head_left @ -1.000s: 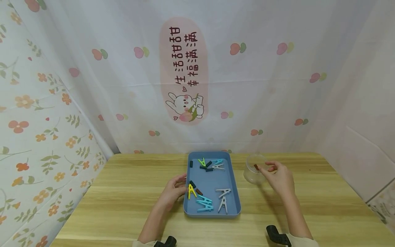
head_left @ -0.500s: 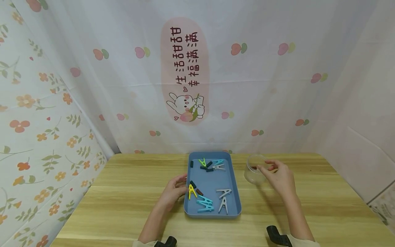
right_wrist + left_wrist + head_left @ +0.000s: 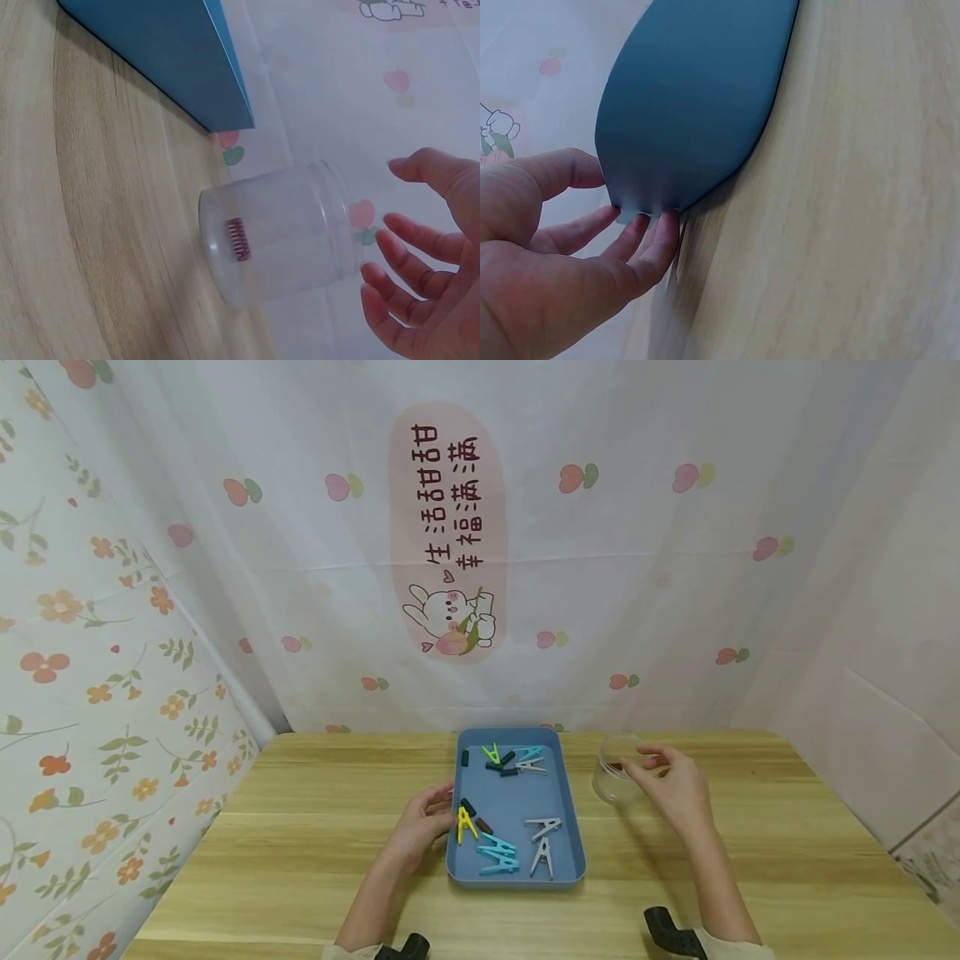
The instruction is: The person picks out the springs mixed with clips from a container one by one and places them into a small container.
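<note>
My left hand [image 3: 416, 829] rests against the left side of a blue tray [image 3: 517, 885]. In the left wrist view its fingertips touch the tray's outer wall, the fingers loosely bent. My right hand [image 3: 681, 789] hovers by the mouth of a clear plastic jar [image 3: 292, 217], right of the tray. In the right wrist view its fingers are spread apart and hold nothing. A reddish-brown coil spring [image 3: 238, 240] shows inside the jar, near its bottom. Another brown spring [image 3: 484, 826] lies in the tray beside a yellow clothespin [image 3: 466, 825].
Also in the tray are light blue clothespins [image 3: 498, 858], grey-white clothespins [image 3: 542, 857], a green clothespin [image 3: 491, 754] and several black springs [image 3: 465, 758]. All stands on a wooden table [image 3: 315, 827], with a patterned curtain [image 3: 660, 610] behind.
One second ago my right fingers pinched the brown spring at the jar's mouth. They have let go, and the spring is inside the jar. My left hand and the tray have not moved.
</note>
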Action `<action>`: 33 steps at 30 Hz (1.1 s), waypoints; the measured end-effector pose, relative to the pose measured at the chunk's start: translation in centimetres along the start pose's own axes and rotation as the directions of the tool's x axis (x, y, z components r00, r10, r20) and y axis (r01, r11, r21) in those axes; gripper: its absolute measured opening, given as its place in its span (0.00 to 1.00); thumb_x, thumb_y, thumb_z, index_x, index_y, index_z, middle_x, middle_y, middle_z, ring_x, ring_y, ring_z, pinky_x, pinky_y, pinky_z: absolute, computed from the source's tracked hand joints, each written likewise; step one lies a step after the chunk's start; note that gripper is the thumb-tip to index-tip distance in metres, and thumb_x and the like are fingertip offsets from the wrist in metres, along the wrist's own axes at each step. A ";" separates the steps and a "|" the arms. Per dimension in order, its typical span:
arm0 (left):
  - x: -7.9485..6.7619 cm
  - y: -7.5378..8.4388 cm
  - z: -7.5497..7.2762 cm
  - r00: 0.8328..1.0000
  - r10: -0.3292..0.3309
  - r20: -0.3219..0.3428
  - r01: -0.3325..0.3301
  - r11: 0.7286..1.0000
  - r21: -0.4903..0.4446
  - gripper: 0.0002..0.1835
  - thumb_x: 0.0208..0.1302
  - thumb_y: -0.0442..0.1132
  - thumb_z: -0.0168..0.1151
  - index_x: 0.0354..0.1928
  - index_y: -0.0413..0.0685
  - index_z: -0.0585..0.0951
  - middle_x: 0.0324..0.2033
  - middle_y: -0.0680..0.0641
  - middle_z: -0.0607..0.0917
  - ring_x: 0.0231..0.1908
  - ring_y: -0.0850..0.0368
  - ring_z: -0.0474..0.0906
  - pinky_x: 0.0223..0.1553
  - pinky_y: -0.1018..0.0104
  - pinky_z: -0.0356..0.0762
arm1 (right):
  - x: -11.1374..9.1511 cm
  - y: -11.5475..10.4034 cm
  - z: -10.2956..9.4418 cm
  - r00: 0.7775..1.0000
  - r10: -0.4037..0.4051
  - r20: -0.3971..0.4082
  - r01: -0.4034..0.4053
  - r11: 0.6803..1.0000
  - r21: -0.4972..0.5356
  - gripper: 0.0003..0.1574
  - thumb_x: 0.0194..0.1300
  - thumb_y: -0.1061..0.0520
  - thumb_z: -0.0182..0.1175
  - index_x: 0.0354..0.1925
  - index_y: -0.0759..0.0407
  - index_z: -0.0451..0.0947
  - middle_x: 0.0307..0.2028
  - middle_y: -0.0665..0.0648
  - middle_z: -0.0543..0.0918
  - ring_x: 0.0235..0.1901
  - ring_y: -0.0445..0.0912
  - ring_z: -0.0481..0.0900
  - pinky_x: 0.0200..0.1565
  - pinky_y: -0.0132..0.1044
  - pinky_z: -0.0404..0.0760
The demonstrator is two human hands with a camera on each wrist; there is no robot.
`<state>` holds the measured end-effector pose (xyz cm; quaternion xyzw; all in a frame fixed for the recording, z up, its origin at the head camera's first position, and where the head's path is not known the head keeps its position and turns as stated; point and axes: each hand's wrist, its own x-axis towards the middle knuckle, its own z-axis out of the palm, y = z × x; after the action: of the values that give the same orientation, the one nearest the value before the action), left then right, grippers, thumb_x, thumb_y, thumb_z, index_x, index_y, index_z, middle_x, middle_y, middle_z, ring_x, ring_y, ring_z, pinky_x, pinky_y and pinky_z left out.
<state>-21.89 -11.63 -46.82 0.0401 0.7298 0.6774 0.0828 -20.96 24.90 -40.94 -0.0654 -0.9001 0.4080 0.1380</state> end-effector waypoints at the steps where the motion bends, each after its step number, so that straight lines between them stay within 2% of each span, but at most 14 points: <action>1: 0.0 0.0 0.0 1.000 0.004 0.003 -0.004 1.000 0.005 0.37 0.57 0.23 0.59 0.73 0.25 0.67 0.65 0.24 0.73 0.66 0.27 0.72 0.59 0.54 0.81 | 0.0 0.0 0.0 1.000 0.001 0.002 -0.001 1.000 0.000 0.32 0.70 0.45 0.69 0.61 0.67 0.80 0.47 0.68 0.85 0.42 0.58 0.83 0.33 0.34 0.77; 7: -0.1 0.1 -0.1 1.000 0.010 0.013 -0.010 1.000 0.016 0.37 0.58 0.23 0.58 0.73 0.24 0.66 0.66 0.23 0.72 0.66 0.26 0.72 0.59 0.54 0.82 | -0.1 -0.2 0.2 1.000 -0.001 0.008 0.001 1.000 0.007 0.32 0.70 0.45 0.69 0.62 0.66 0.80 0.48 0.68 0.85 0.43 0.57 0.83 0.34 0.35 0.77; 14: -0.1 0.2 0.0 1.000 -0.014 -0.011 0.014 1.000 0.020 0.37 0.58 0.22 0.59 0.73 0.26 0.68 0.66 0.26 0.74 0.66 0.29 0.73 0.60 0.50 0.81 | -0.2 -0.6 0.5 1.000 -0.007 -0.005 0.007 1.000 0.016 0.31 0.70 0.47 0.70 0.61 0.66 0.81 0.47 0.68 0.85 0.41 0.56 0.83 0.35 0.34 0.78; 21: -0.1 0.1 0.0 1.000 0.000 -0.004 0.000 1.000 0.021 0.38 0.56 0.22 0.58 0.73 0.26 0.67 0.65 0.26 0.74 0.65 0.28 0.74 0.57 0.53 0.82 | -0.3 -1.0 1.1 0.999 -0.025 -0.020 0.025 1.000 0.010 0.30 0.69 0.48 0.71 0.59 0.67 0.81 0.49 0.69 0.85 0.43 0.58 0.81 0.37 0.37 0.77; 33: -0.2 0.2 0.0 1.000 -0.003 0.008 0.003 1.000 0.014 0.37 0.58 0.23 0.58 0.73 0.24 0.66 0.66 0.25 0.73 0.67 0.27 0.72 0.59 0.51 0.82 | -0.6 -1.9 1.7 0.999 -0.044 0.019 0.044 0.999 0.012 0.28 0.70 0.50 0.71 0.60 0.67 0.81 0.51 0.71 0.84 0.44 0.58 0.80 0.37 0.39 0.78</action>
<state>-21.75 -11.69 -46.64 0.0422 0.7342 0.6720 0.0867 -20.91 22.27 -40.75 -0.0409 -0.9002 0.4108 0.1388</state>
